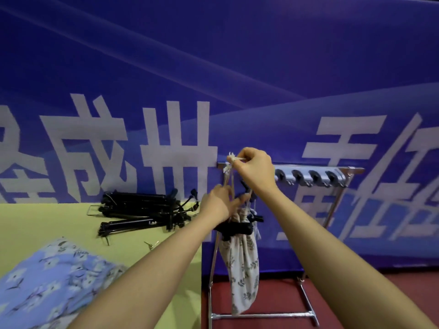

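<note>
Hanging the leafy bag (pixel 242 264) on the rack (pixel 351 170) by its string (pixel 231 159).
The bag is hanging under the left end of the rack's top bar. The right hand (pixel 256 169) is pinching the string's knot up high, fingers closed tight on it. The left hand (pixel 218 203) is pinching the string lower down, by the bag's neck. Pulling slowly with a tight string is probably best. Black stands (pixel 142 210) are lying by the table's (pixel 47 222) back edge.

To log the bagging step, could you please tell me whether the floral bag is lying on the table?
No: the floral bag hangs beside the table at the metal rack, its neck gripped by the left hand.
</note>
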A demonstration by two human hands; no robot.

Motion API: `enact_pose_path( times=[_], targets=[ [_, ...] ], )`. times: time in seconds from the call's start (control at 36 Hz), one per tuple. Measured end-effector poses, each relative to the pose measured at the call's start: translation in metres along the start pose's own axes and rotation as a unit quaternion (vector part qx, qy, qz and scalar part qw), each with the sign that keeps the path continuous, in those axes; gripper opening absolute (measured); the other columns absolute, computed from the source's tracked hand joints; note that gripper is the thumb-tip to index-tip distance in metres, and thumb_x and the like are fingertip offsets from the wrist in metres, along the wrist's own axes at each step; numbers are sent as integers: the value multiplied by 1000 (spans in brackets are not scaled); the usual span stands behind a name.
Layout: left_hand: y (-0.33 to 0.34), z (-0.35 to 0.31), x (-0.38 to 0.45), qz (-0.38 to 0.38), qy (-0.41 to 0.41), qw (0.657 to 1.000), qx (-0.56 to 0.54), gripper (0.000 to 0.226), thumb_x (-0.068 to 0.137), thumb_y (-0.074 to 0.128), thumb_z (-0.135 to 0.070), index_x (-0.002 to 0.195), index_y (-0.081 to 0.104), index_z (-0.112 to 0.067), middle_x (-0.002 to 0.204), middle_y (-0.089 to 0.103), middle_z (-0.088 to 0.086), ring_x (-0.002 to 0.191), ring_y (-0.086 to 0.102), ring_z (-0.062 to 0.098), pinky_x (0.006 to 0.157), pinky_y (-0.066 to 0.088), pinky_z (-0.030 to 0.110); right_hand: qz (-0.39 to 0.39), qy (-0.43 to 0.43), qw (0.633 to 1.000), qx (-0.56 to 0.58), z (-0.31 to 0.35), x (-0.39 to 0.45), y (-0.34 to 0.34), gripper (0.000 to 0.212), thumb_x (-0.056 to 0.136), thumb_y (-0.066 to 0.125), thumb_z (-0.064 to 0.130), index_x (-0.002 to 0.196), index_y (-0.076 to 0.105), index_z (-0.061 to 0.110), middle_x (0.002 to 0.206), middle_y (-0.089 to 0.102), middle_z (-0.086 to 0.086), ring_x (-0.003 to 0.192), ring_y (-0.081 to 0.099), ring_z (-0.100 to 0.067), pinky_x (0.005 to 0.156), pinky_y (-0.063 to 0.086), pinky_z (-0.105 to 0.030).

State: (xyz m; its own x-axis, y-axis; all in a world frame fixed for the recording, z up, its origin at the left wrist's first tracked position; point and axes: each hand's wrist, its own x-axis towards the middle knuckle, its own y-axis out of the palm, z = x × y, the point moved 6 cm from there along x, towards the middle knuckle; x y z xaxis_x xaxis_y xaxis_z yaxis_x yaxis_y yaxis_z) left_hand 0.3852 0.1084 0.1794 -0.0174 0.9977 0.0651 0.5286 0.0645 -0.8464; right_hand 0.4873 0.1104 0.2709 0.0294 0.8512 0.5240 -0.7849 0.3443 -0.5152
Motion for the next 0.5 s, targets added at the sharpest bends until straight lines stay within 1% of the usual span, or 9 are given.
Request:
enact_pose_path(
  times=[0.03, 0.08, 0.11, 0.17, 0.25, 0.33, 0.36, 0.44, 0.5],
  targets=[
    [10, -2, 4, 7, 4, 1000, -30, 48, 84, 46, -66, 80, 58, -20, 92, 61, 9, 88, 63, 31, 71, 45, 35, 15, 12, 1000, -16, -12, -3, 1, 31, 81, 66, 40, 63, 56, 17, 57, 56, 5, 67, 54, -17, 59, 35, -30],
    [24, -2, 8, 12, 13, 997, -75, 41, 85, 49, -60, 63, 51, -25, 73, 58, 7, 84, 64, 34, 64, 42, 34, 39, 42, 998, -38, -35, -7, 1, 32, 81, 66, 41, 62, 56, 18, 56, 55, 5, 67, 55, -17, 61, 35, -30],
    [33, -2, 12, 22, 17, 996, -88, 41, 85, 52, -56, 59, 48, -25, 65, 55, 4, 81, 64, 34, 62, 41, 33, 44, 59, 996, -43, -49, -9, 1, 33, 81, 66, 42, 61, 55, 19, 56, 55, 5, 69, 56, -17, 63, 36, -30],
    [47, -4, 17, 41, 28, 994, -99, 40, 86, 57, -46, 57, 46, -21, 57, 49, -1, 77, 62, 33, 61, 40, 33, 47, 95, 993, -56, -76, -13, -1, 35, 81, 66, 42, 57, 51, 22, 55, 54, 7, 71, 56, -17, 66, 38, -31],
    [66, -9, 24, 70, 32, 989, -124, 40, 87, 61, -34, 54, 46, -15, 53, 45, 2, 66, 51, 30, 59, 33, 31, 55, 128, 987, -82, -107, -20, 0, 34, 82, 64, 40, 57, 50, 23, 54, 52, 9, 71, 54, -17, 66, 37, -30],
    [88, -16, 37, 109, 35, 982, -151, 28, 87, 63, -24, 65, 60, -7, 61, 55, 8, 67, 52, 21, 59, 33, 30, 58, 157, 981, -99, -137, -23, 1, 30, 84, 63, 35, 59, 52, 22, 55, 52, 8, 69, 52, -18, 63, 34, -29],
    [96, -17, 41, 120, 32, 980, -153, 27, 87, 63, -22, 64, 59, -8, 61, 55, 7, 68, 52, 21, 59, 33, 29, 59, 167, 978, -107, -147, -23, 2, 30, 84, 63, 34, 58, 51, 24, 56, 53, 8, 70, 53, -18, 62, 33, -29],
    [114, -22, 55, 147, 36, 976, -157, 38, 87, 60, -17, 52, 45, -15, 54, 46, 4, 60, 45, 19, 53, 30, 29, 60, 188, 972, -126, -169, -21, 4, 26, 84, 64, 34, 62, 55, 22, 61, 57, 6, 75, 57, -20, 59, 34, -29],
    [122, -26, 63, 166, 32, 970, -174, 38, 87, 58, -14, 51, 46, -17, 55, 48, 6, 60, 46, 20, 51, 31, 28, 58, 196, 970, -131, -181, -19, 4, 22, 84, 63, 32, 67, 58, 19, 65, 60, 3, 74, 57, -21, 57, 35, -30]
  ],
)
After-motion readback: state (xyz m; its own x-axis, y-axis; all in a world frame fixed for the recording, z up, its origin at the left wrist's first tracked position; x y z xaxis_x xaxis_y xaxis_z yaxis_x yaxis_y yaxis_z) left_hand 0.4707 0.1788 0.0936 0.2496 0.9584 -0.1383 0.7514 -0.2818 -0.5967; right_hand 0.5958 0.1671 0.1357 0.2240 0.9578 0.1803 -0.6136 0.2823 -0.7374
